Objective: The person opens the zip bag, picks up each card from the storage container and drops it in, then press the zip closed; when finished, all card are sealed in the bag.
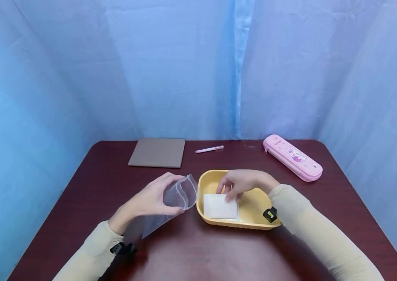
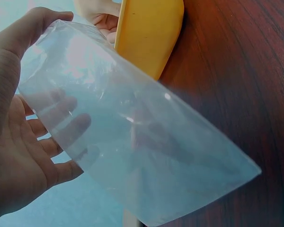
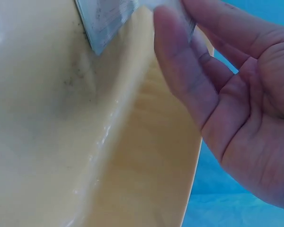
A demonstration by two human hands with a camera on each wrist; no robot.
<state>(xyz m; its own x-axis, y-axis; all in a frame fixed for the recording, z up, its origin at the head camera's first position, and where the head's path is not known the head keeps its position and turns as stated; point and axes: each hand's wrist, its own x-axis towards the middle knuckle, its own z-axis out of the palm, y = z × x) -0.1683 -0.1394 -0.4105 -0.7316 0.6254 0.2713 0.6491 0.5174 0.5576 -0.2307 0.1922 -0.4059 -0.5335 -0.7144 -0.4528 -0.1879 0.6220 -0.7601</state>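
Note:
My left hand (image 1: 151, 198) holds a clear plastic zip bag (image 2: 128, 127) between thumb and fingers, its mouth spread and facing the yellow basket (image 1: 258, 208). In the left wrist view the bag looks empty, and its lower corner hangs down over the table. Inside the basket, my right hand (image 1: 241, 181) pinches the near right part of a flat white packet (image 1: 217, 207) between thumb and fingers. Under that packet the edge of another pale sheet or packet shows. The right wrist view catches only a clear-edged corner of a packet (image 3: 102, 28) beside the fingers.
At the back of the dark red table (image 1: 216, 253) lie a grey-brown flat board or notebook (image 1: 158, 153) and a pink-and-white pen (image 1: 209, 149). A pink pencil case (image 1: 292, 158) with a rabbit picture is at the back right. Blue curtains (image 1: 184, 70) surround the table.

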